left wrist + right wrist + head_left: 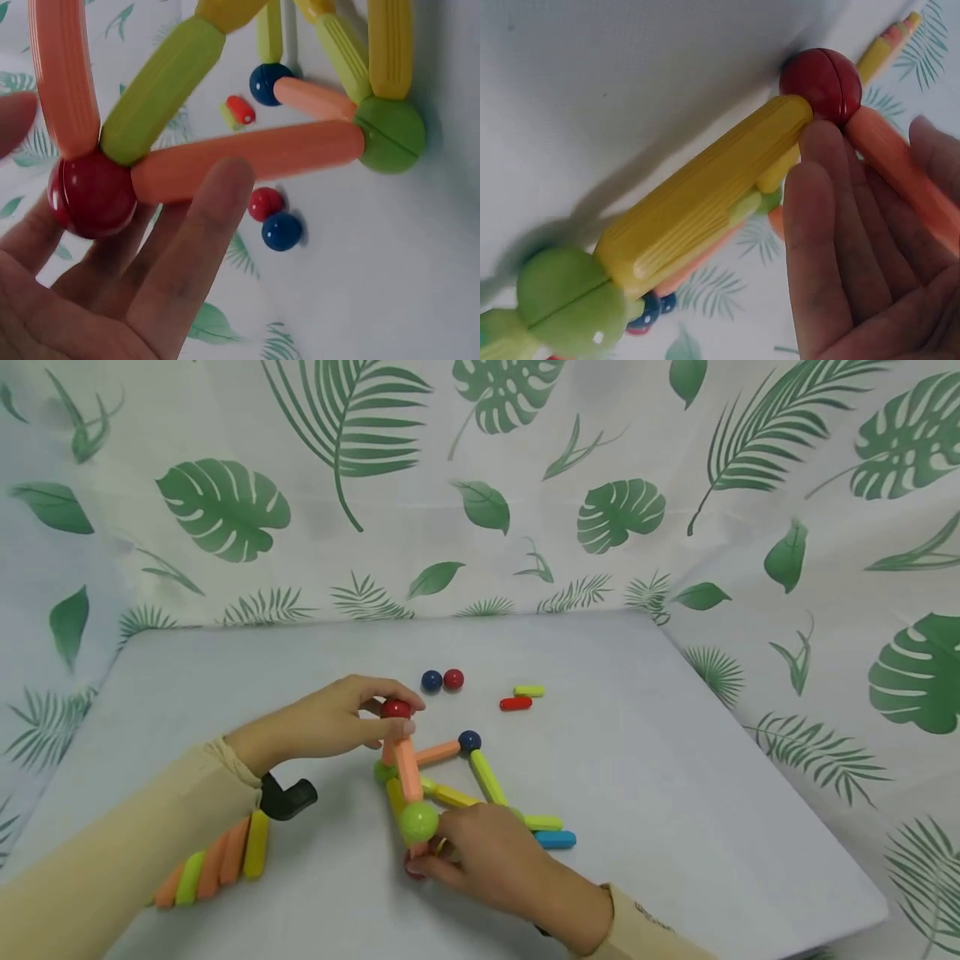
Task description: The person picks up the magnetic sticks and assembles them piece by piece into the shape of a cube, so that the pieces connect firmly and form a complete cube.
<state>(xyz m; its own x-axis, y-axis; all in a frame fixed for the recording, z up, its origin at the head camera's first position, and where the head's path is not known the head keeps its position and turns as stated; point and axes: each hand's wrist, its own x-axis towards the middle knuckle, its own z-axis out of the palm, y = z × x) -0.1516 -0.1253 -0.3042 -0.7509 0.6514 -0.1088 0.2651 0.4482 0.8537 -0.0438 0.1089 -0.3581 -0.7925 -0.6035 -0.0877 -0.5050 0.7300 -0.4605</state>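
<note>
A frame of chunky toy building sticks and balls stands on the table. My left hand [341, 714] holds its top red ball [91, 195] between thumb and fingers, with a fingertip touching an orange stick [255, 154]. Another orange stick [407, 768] slopes from that ball to a light green ball [419, 822]. Low at the near corner, my right hand [498, 856] pinches an orange stick [900, 169] just beside the lower red ball [821, 86]. From this ball a yellow stick [705, 195] runs along the tabletop to a green ball [571, 300].
Loose blue [431, 682] and red [453, 679] balls lie behind the frame, with short lime [529, 691] and red [516, 703] sticks to their right. Several long sticks [213, 864] lie at front left under my left forearm. A blue stick [556, 840] sits beside the right hand.
</note>
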